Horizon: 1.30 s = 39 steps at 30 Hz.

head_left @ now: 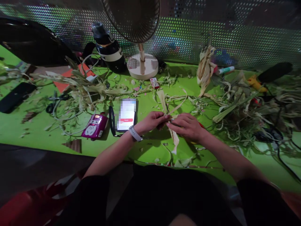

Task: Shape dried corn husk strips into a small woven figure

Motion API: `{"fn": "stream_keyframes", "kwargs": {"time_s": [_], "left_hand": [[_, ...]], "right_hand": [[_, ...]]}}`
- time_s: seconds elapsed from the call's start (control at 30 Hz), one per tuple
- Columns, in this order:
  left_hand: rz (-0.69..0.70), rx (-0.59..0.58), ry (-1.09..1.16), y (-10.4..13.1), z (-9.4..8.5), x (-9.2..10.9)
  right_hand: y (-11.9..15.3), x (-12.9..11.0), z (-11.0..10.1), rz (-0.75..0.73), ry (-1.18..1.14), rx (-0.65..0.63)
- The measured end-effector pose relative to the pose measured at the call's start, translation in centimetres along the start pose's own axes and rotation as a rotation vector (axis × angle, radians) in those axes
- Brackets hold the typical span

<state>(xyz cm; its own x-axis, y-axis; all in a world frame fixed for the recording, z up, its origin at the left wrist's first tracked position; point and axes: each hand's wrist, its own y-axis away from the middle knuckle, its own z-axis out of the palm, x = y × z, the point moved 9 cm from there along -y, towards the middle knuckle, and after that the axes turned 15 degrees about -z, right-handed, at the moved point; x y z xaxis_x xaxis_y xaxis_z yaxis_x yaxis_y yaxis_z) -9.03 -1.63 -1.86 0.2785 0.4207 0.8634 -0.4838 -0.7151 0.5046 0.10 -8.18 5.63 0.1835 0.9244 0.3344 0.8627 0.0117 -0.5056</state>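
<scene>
Pale strips of dried husk (174, 138) cross between my two hands above the green table (145, 147). My left hand (155, 121), with a light watch band at its wrist, pinches the strips where they meet. My right hand (187, 127) is closed on the same strips just to the right, its fingers close to the left fingertips. One strip points up and away, another curves up to the right, and a wider end hangs down toward me. Beside my left wrist lies a phone with a lit screen (127, 114).
A purple power socket (95, 126), scissors (56, 101) and a dark phone (16, 96) are on the left. Behind stand a black bottle (110, 51) and a fan (142, 66). Husk scraps (237, 116), a bundled husk (205, 70) and a yellow-handled tool (257, 84) are at right.
</scene>
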Motion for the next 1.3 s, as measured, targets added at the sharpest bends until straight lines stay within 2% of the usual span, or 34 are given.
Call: {"fn": "stream_keyframes", "kwargs": {"time_s": [0.1, 0.17, 0.23, 0.3, 0.4, 0.47, 0.53, 0.63, 0.73, 0.9, 1.1, 1.2, 1.3], "left_hand": [[0.013, 0.0, -0.053, 0.0, 0.2, -0.1], [0.034, 0.02, -0.121, 0.2, 0.3, 0.0], [0.065, 0.021, -0.203, 0.5, 0.8, 0.3], [0.11, 0.023, -0.285, 1.0, 1.3, 0.8], [0.169, 0.061, -0.384, 1.5, 1.6, 1.4], [0.181, 0.084, -0.41, 1.6, 1.7, 1.5], [0.188, 0.129, -0.354, 1.6, 1.4, 1.4], [0.174, 0.212, -0.107, 1.5, 0.3, 0.8], [0.152, 0.189, 0.054, 1.0, 0.1, 0.2], [0.164, 0.053, -0.023, 0.3, 0.9, 0.2], [0.28, 0.14, -0.064, 1.0, 0.3, 1.4], [0.246, 0.118, 0.015, 0.9, 0.3, 1.1], [0.133, 0.021, 0.183, 0.4, 1.0, 0.1]], "right_hand": [[-0.3, -0.6, 0.2, -0.049, -0.024, -0.059], [-0.3, -0.7, 0.0, -0.054, -0.03, -0.052], [0.0, 0.0, -0.3, 0.039, -0.007, -0.004], [0.7, 1.3, -0.1, 0.21, 0.011, 0.025], [1.9, 2.7, 1.7, 0.425, -0.06, -0.066], [2.4, 2.9, 2.9, 0.48, -0.114, -0.141], [2.5, 3.0, 3.2, 0.489, -0.136, -0.146], [2.7, 3.3, 2.9, 0.516, -0.161, -0.091], [2.9, 4.0, 2.4, 0.591, -0.21, -0.011], [3.1, 4.8, 2.1, 0.733, -0.409, 0.116], [4.9, 5.5, 3.1, 1.0, -0.626, 0.266], [5.8, 5.5, 3.9, 1.093, -0.708, 0.328], [5.8, 5.4, 3.6, 1.115, -0.646, 0.326]]}}
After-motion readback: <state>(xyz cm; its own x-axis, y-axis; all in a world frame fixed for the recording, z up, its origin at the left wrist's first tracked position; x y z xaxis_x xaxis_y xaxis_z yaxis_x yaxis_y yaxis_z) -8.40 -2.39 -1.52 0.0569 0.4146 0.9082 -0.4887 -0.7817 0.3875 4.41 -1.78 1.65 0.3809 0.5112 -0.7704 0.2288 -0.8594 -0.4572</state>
